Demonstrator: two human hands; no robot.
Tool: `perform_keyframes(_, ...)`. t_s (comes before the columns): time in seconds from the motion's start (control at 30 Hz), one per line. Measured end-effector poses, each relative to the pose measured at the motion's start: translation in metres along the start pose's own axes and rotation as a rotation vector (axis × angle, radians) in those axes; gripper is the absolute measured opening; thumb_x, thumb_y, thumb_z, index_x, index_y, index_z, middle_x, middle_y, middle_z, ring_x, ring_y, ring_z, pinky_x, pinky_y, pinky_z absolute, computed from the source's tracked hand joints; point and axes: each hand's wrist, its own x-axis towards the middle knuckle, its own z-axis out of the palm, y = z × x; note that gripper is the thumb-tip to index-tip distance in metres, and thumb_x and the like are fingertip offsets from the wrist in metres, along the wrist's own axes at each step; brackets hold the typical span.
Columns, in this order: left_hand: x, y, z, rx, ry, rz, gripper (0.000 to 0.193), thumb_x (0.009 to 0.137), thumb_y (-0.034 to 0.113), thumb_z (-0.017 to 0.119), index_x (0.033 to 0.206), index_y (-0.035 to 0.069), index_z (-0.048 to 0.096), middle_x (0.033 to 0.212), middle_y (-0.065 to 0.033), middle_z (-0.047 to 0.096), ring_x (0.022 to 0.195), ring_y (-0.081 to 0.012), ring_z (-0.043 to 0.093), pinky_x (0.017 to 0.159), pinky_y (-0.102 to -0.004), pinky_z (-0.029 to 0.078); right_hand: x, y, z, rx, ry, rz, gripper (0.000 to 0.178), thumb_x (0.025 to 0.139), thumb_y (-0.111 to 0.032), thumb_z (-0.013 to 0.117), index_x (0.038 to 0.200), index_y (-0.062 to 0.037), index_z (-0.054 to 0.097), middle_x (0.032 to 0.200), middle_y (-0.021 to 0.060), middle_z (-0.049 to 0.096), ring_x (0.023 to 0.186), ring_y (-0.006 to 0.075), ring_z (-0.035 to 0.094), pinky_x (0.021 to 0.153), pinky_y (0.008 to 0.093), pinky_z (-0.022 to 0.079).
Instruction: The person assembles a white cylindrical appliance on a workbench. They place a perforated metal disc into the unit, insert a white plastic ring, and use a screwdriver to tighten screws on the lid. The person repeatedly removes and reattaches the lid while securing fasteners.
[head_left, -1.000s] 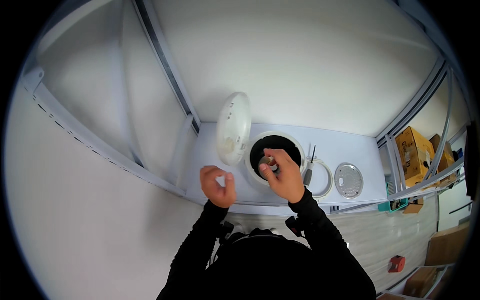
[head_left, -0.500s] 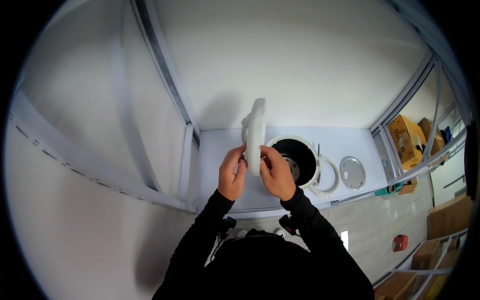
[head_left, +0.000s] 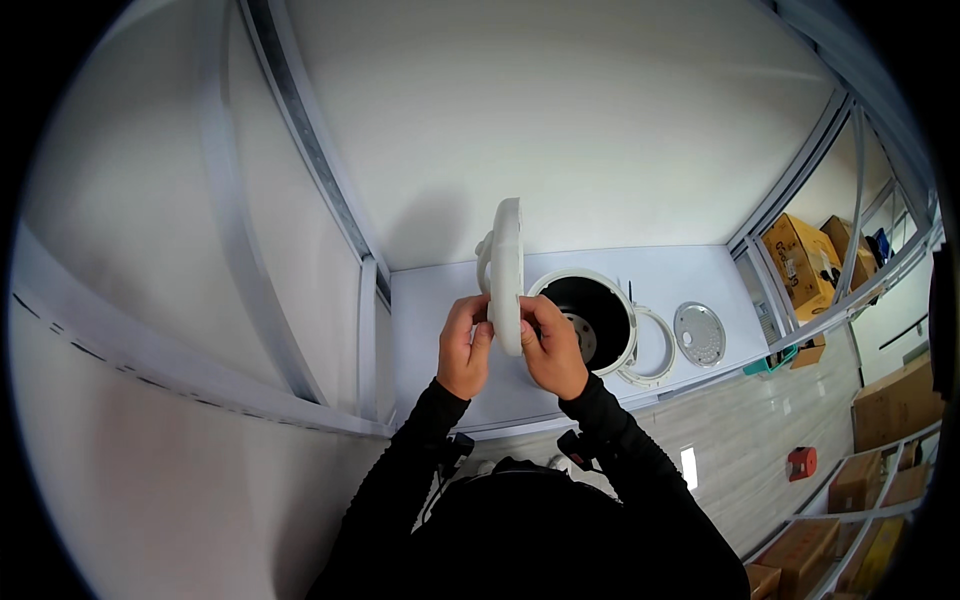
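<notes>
A white round lid (head_left: 508, 265), seen edge-on, stands upright between my hands, with a rounded knob or handle bulging from its left face. My left hand (head_left: 463, 350) grips its lower part from the left, fingers and thumb closed on it. From the right, my right hand (head_left: 555, 350) pinches the same lower part. Just behind and right of my right hand sits an open white cooker body (head_left: 630, 345) with a dark interior; holes or fittings show at its bottom. A white ring (head_left: 671, 350) lies beside it, and farther right a round perforated metal plate (head_left: 700, 335).
The white table (head_left: 425, 310) meets a pale wall at the back, with metal frame posts (head_left: 310, 130) at both sides. A thin dark stick-like item (head_left: 630, 290) lies behind the ring. Cardboard boxes (head_left: 800, 265) and a red object (head_left: 802, 462) are off to the right.
The view has shifted slightly, so the table things appear a little farther left. Both hands keep their hold on the lid, which stays upright.
</notes>
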Motion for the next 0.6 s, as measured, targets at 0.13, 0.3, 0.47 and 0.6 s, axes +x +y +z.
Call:
perform_keyframes(0.13, 0.0009, 0.0002, 0.0002, 0.027, -0.004, 0.009, 0.039, 0.108, 0.028, 0.052, 0.130, -0.004, 0.057, 0.118, -0.0160, 0.061, 0.105, -0.0270, 0.064, 0.092, -0.0356, 0.051, -0.0003, 0.0026, -0.0001, 0.000, -0.004, -0.015, 0.032, 0.098, -0.013, 0.067, 0.126, 0.0009, 0.061, 0.097, 0.0142, 0.062, 0.086, 0.0274, 0.062, 0.080, 0.0365, 0.051)
perform_keyframes(0.3, 0.0008, 0.0005, 0.0016, 0.028, 0.010, 0.006, 0.040, 0.108, 0.030, 0.051, 0.129, -0.003, 0.057, 0.116, -0.0159, 0.061, 0.104, -0.0272, 0.064, 0.091, -0.0356, 0.051, 0.0008, 0.0021, -0.0004, -0.016, -0.018, -0.065, 0.032, 0.099, -0.013, 0.065, 0.127, 0.0002, 0.060, 0.099, 0.0150, 0.061, 0.086, 0.0278, 0.061, 0.080, 0.0367, 0.051)
perform_keyframes(0.47, -0.0009, 0.0045, 0.0049, 0.011, 0.036, -0.015, 0.040, 0.108, 0.030, 0.050, 0.128, -0.004, 0.057, 0.115, -0.0156, 0.060, 0.102, -0.0280, 0.063, 0.090, -0.0369, 0.051, 0.0026, -0.0013, -0.0033, -0.055, -0.027, -0.127, 0.032, 0.099, -0.013, 0.064, 0.128, 0.0000, 0.059, 0.101, 0.0158, 0.061, 0.087, 0.0287, 0.061, 0.081, 0.0373, 0.051)
perform_keyframes(0.6, -0.0015, 0.0004, 0.0027, 0.099, 0.036, 0.055, 0.037, 0.108, 0.026, 0.050, 0.128, -0.004, 0.056, 0.117, -0.0157, 0.059, 0.102, -0.0275, 0.063, 0.089, -0.0361, 0.051, 0.0022, -0.0057, -0.0040, -0.043, -0.033, -0.095, 0.031, 0.100, -0.014, 0.064, 0.128, 0.0000, 0.059, 0.101, 0.0157, 0.061, 0.088, 0.0288, 0.061, 0.082, 0.0376, 0.051)
